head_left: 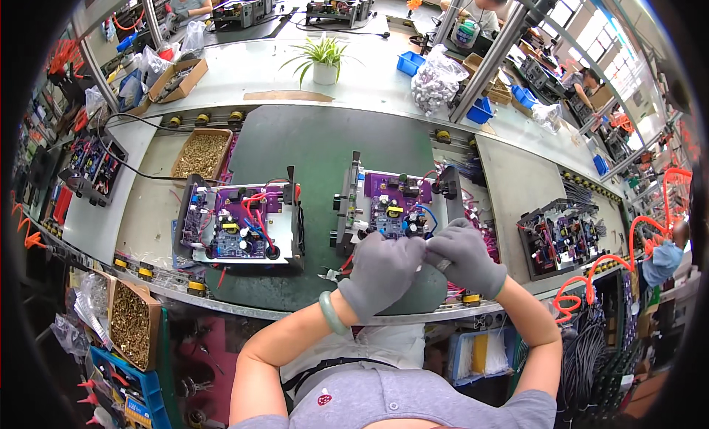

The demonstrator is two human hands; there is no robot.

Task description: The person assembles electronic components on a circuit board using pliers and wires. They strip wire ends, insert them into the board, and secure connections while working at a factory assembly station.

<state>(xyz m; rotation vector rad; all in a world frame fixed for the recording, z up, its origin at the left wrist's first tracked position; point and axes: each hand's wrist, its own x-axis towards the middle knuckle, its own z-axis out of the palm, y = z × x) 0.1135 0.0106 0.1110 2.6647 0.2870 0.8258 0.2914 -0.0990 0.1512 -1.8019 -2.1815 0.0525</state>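
Observation:
My left hand (pixel 384 270) and my right hand (pixel 467 257), both in grey gloves, meet at the near edge of an open electronic unit (pixel 395 185). The fingers of both are closed together in a pinch; what lies between them is too small or too hidden to name. Inside the unit's metal frame is a purple and blue circuit board (pixel 395 207) with black, yellow and white parts and a blue wire; my hands cover its near side. Left of it on the green mat stands a similar unit (pixel 240 222) with red and blue wires.
A cardboard box of brass-coloured small parts (pixel 201 154) sits behind the left unit; another such box (pixel 129 318) is lower left. More units stand at far left (pixel 94 165) and right (pixel 561 239). A potted plant (pixel 323 63) is on the back bench. An orange coiled hose (pixel 572 296) hangs right.

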